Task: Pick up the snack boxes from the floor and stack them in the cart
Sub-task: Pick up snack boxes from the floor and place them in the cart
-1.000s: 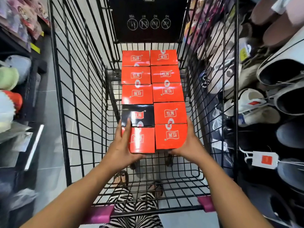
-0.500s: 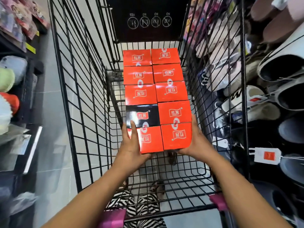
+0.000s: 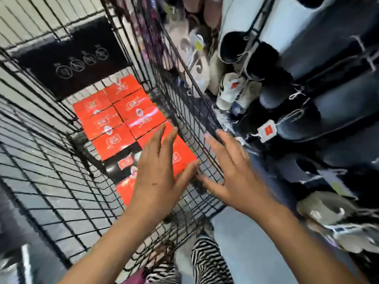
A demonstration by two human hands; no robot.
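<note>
Several red snack boxes (image 3: 106, 124) lie in two rows on the floor of the black wire cart (image 3: 41, 181), with one black box (image 3: 121, 162) among them. My left hand (image 3: 160, 175) hovers over the nearest boxes inside the cart, fingers straight and holding nothing. My right hand (image 3: 231, 171) is open too, spread over the cart's right wire wall, fingers straight. The nearest red boxes are partly hidden under my left hand. The frame is blurred and tilted.
Shelves of slippers and shoes (image 3: 287, 99) with hanging price tags (image 3: 267, 131) stand close on the right. A black sign panel (image 3: 71, 58) closes the cart's far end. My striped trousers (image 3: 205, 261) show below, on grey floor tiles (image 3: 242, 242).
Both hands have let go of the two nearest red boxes, opened and lifted away. The view has swung to the right and tilted, toward the shoe shelves.
</note>
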